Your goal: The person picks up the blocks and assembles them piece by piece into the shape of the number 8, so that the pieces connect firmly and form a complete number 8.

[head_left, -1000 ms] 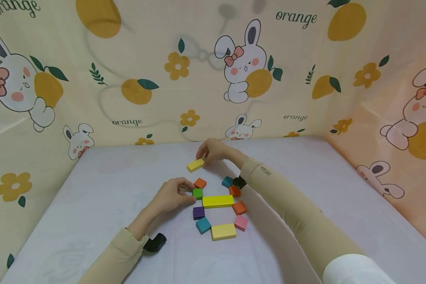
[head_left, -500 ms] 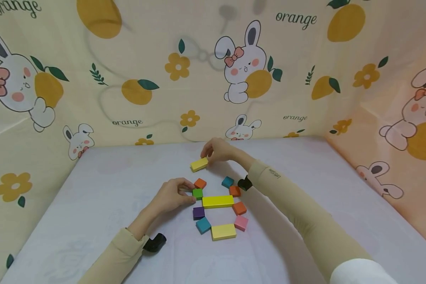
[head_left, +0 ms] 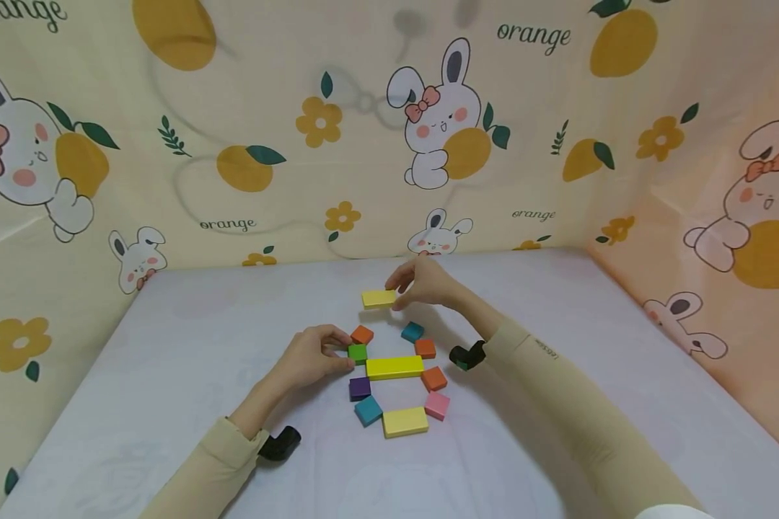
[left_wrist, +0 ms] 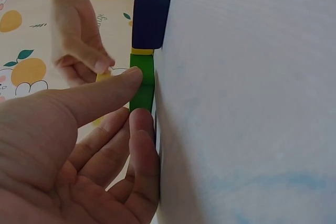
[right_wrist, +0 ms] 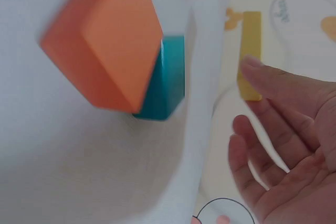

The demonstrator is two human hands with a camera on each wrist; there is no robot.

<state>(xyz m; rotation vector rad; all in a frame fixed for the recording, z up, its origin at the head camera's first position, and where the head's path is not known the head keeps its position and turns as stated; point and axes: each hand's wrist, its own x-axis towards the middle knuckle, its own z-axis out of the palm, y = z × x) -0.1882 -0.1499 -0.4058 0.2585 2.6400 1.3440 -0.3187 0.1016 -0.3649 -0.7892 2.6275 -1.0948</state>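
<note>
My left hand (head_left: 308, 357) pinches a green block (head_left: 358, 354) between thumb and fingers at the left of a ring of blocks on the white table. Beyond the ring, my right hand (head_left: 428, 281) holds a pale yellow block (head_left: 378, 299) by its right end, raised over the table. A long bright yellow block (head_left: 394, 367) lies across the ring's middle. Behind the green block is an orange block (head_left: 362, 334); a purple block (head_left: 360, 389) sits nearer me. Opposite, a teal block (head_left: 412, 331) and an orange block (head_left: 425, 349) lie below the right hand.
The ring's near part has another teal block (head_left: 368, 411), a second pale yellow block (head_left: 405, 422), a pink block (head_left: 437, 405) and another orange block (head_left: 434, 379). A printed cloth wall (head_left: 363, 173) stands behind the table. Black devices (head_left: 280, 444) sit at both wrists.
The right hand has moved right, carrying the pale yellow block, which has turned from slanted to nearly straight across. The left hand stays at the green block.
</note>
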